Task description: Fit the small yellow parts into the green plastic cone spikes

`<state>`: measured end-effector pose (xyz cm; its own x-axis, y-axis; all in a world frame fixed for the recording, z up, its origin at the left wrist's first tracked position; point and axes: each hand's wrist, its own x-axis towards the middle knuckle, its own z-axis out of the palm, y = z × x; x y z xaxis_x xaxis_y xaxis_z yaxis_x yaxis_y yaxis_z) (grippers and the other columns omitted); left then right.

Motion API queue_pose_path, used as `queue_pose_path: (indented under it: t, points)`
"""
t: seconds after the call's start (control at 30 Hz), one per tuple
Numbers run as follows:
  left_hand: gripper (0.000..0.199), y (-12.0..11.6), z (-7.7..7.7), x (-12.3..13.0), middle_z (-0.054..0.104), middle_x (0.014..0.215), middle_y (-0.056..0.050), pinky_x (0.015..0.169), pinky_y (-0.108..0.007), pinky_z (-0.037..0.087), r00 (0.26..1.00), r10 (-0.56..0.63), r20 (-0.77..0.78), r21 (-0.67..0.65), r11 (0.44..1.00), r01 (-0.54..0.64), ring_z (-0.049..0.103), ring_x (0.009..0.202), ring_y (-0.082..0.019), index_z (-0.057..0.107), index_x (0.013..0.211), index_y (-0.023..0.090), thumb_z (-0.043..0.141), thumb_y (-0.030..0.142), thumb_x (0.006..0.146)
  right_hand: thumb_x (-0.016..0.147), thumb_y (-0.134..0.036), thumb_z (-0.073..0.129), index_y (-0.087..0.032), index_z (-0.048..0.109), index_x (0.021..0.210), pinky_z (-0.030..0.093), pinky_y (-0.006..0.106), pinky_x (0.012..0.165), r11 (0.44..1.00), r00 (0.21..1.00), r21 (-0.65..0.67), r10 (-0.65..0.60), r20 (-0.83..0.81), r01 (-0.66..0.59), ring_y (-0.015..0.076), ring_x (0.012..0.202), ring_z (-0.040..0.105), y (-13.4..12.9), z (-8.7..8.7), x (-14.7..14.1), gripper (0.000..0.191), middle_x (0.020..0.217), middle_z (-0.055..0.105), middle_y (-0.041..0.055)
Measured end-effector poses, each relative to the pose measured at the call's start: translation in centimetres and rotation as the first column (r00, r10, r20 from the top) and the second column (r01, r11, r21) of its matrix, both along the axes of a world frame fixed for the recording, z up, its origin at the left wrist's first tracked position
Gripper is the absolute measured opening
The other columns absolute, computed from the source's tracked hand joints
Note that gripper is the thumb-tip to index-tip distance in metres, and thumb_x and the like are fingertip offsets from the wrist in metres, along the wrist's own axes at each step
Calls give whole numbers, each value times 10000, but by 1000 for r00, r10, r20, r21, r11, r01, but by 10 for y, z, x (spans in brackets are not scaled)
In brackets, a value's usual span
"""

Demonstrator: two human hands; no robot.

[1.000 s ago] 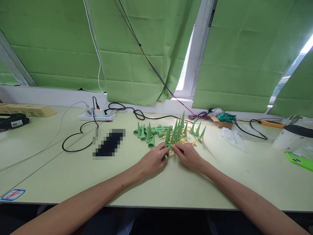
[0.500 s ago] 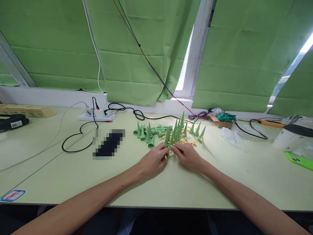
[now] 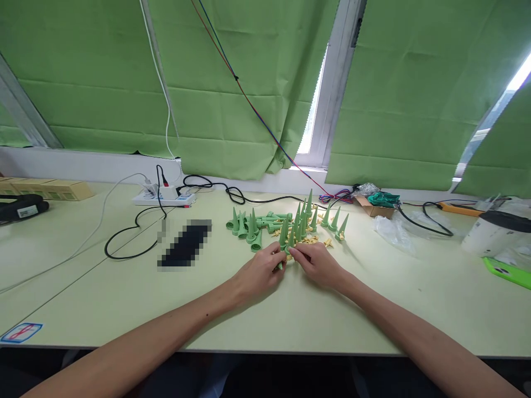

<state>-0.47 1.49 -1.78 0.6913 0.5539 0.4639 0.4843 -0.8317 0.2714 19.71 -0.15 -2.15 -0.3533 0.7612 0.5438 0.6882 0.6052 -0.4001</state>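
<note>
My left hand (image 3: 263, 269) is closed around a green plastic spike (image 3: 280, 266), whose tip shows below the fingers. Close beside it, the thumb and fingers of my right hand (image 3: 318, 262) are pinched together, and what they grip is hidden. A small yellow part (image 3: 289, 257) shows between the two hands. Right behind the fingertips stand several upright green cone-shaped spikes (image 3: 297, 224). Small yellow cross-shaped plastic valves (image 3: 327, 243) lie scattered among them. To the left is a pile of green tubular pieces (image 3: 256, 241), some lying and some standing.
A dark pixelated patch (image 3: 185, 244) covers something left of the pile. Behind it are a white power strip (image 3: 164, 196) and black cables (image 3: 236, 193). At right lie a small cardboard box (image 3: 375, 207), clear plastic bags (image 3: 394, 233), a white container (image 3: 498, 235) and a green phone (image 3: 508, 272).
</note>
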Motion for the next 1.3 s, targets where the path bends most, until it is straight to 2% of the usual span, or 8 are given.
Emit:
queue_pose_path:
  t: [0.2, 0.37, 0.53, 0.6, 0.7, 0.83, 1.13, 1.3]
  points:
    - [168, -1, 1, -1, 484, 852, -21, 586, -258, 367, 1000, 3, 8, -17, 1000, -3, 481, 652, -114, 574, 800, 165, 468, 127, 925, 1033, -379, 371, -200, 359, 597, 240, 263, 521, 1000, 1000, 22, -2, 16, 1, 105, 498, 269, 0, 0, 0, 472, 522, 346, -48]
    - [168, -1, 1, 0, 491, 825, -15, 594, -254, 377, 998, 1, 61, -17, 1000, 0, 475, 656, -115, 575, 777, 161, 485, 117, 911, 1035, -396, 351, -203, 397, 611, 258, 259, 522, 998, 999, 68, -1, -34, 3, 106, 493, 306, -4, 3, -1, 468, 525, 379, -42]
    - [132, 0, 2, 2, 498, 785, -8, 592, -244, 383, 991, 24, 133, -93, 996, -12, 491, 672, -119, 604, 777, 154, 533, 134, 886, 1016, -394, 422, -183, 579, 854, 318, 238, 532, 983, 991, 149, 117, -64, -107, 105, 497, 412, -11, 3, -5, 309, 567, 512, -34]
    - [98, -1, 4, 2, 508, 789, -7, 593, -244, 385, 990, 21, 137, -123, 992, -4, 496, 680, -122, 640, 828, 157, 552, 129, 862, 1000, -407, 470, -172, 599, 949, 329, 232, 527, 977, 987, 158, 152, -48, -143, 104, 494, 432, -13, 1, -8, 273, 571, 533, -37]
    - [173, -2, 6, 2, 519, 799, -6, 609, -242, 391, 990, 6, 142, -161, 987, 17, 510, 713, -127, 668, 871, 166, 552, 60, 797, 990, -412, 503, -167, 603, 1005, 332, 229, 525, 974, 989, 174, 148, -10, -144, 104, 497, 460, -14, -1, -11, 265, 592, 563, -32]
    - [246, -2, 5, 3, 522, 801, -3, 601, -234, 384, 986, -13, 167, -184, 982, 44, 509, 719, -123, 675, 858, 172, 529, 9, 746, 993, -389, 511, -172, 603, 987, 328, 232, 526, 970, 992, 210, 122, 23, -124, 108, 501, 489, -13, -1, -14, 236, 611, 599, -18]
    - [204, 0, 4, 3, 507, 777, -2, 589, -230, 363, 980, -26, 197, -179, 982, 63, 488, 698, -120, 652, 789, 150, 529, -3, 736, 1003, -284, 469, -170, 608, 994, 336, 251, 535, 945, 989, 295, 123, 81, -142, 130, 559, 568, -13, -2, -16, 180, 685, 666, 23]
    - [234, 1, 5, 3, 530, 789, -2, 620, -227, 384, 976, -67, 205, -165, 981, 103, 498, 709, -120, 628, 767, 154, 505, -33, 700, 979, -301, 529, -174, 607, 920, 318, 256, 523, 934, 994, 342, 84, 64, -101, 120, 535, 558, -14, -1, -18, 161, 662, 662, 9]
